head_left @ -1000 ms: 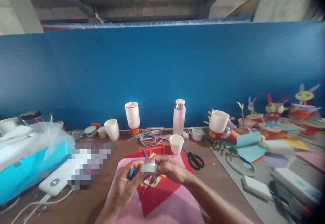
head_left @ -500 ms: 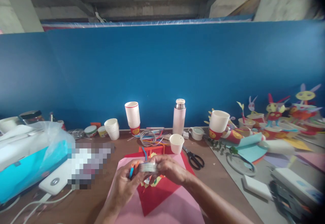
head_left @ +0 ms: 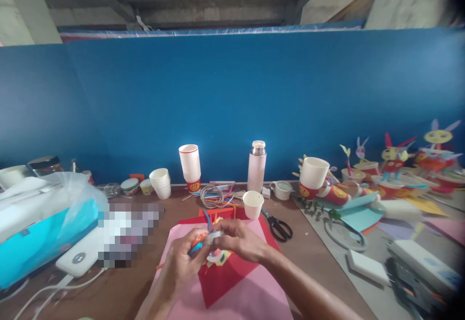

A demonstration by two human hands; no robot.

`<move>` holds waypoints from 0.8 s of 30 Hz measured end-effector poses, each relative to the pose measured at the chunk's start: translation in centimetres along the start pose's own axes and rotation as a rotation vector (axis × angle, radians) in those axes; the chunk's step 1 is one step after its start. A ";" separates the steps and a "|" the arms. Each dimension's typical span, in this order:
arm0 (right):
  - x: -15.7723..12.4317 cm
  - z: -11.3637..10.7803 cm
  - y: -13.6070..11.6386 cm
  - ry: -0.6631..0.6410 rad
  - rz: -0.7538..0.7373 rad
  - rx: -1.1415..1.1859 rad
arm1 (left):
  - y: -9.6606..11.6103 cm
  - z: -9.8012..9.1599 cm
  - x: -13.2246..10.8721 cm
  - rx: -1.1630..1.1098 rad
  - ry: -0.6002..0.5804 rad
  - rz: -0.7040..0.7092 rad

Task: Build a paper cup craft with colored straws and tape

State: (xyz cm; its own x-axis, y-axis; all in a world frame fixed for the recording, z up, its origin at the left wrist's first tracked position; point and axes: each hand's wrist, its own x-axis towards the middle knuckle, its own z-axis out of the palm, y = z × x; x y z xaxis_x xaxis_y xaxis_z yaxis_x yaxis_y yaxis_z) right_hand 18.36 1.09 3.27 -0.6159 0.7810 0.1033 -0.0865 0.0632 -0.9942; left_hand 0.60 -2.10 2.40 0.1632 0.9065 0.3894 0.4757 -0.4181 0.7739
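Both my hands meet low in the middle of the view, over a red paper sheet that lies on pink paper. My left hand is curled round a roll of clear tape together with blue and orange paper strips. My right hand pinches the same tape roll from the right side, fingers closed. Bits of yellow and red cut paper show beneath the hands. A small white paper cup stands just beyond them.
Black scissors lie right of the cup. Stacked paper cups, a pale flask and loose strips line the blue wall. A blue tissue box and power bank sit left. Paper cup figures crowd the right.
The tape roll has tipped from lying flat between my hands to a tilted, partly hidden position, and my left fingers have closed further round it and the strips.
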 end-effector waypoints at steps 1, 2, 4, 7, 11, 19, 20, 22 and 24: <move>0.1 0.0 0.1 0.013 0.003 0.027 | 0.0 0.0 0.0 -0.028 -0.012 -0.002; 0.1 0.0 0.2 0.022 -0.001 0.073 | 0.0 0.0 0.0 -0.060 -0.020 -0.010; 0.3 -0.1 0.4 0.022 -0.031 0.189 | 0.0 -0.2 0.1 -0.116 -0.022 -0.035; 0.3 -0.2 0.6 -0.026 -0.078 0.317 | -0.4 -0.4 0.1 -0.165 -0.014 -0.058; 0.3 -0.2 0.8 -0.080 -0.066 0.392 | -1.1 -0.4 0.0 -0.191 0.003 -0.010; 0.2 -0.6 0.5 -0.052 -0.025 0.224 | -1.4 -0.7 -0.3 -0.058 0.043 0.064; 0.1 -0.7 0.3 -0.051 -0.012 0.186 | -1.2 -0.7 -0.3 -0.048 0.012 0.072; -0.1 -0.7 0.0 -0.070 0.028 0.122 | -0.8 -0.7 -0.3 -0.026 -0.026 0.073; -0.2 -0.6 -0.3 -0.079 0.059 0.070 | -0.3 -0.5 -0.2 -0.010 -0.036 0.068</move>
State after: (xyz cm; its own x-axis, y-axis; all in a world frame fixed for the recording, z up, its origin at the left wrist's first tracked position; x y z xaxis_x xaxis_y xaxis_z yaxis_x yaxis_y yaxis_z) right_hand 18.96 1.30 3.50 -0.6812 0.7304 0.0496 -0.1012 -0.0269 -0.9945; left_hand -0.07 -2.20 2.30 0.2259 0.8776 0.4229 0.4534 -0.4790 0.7517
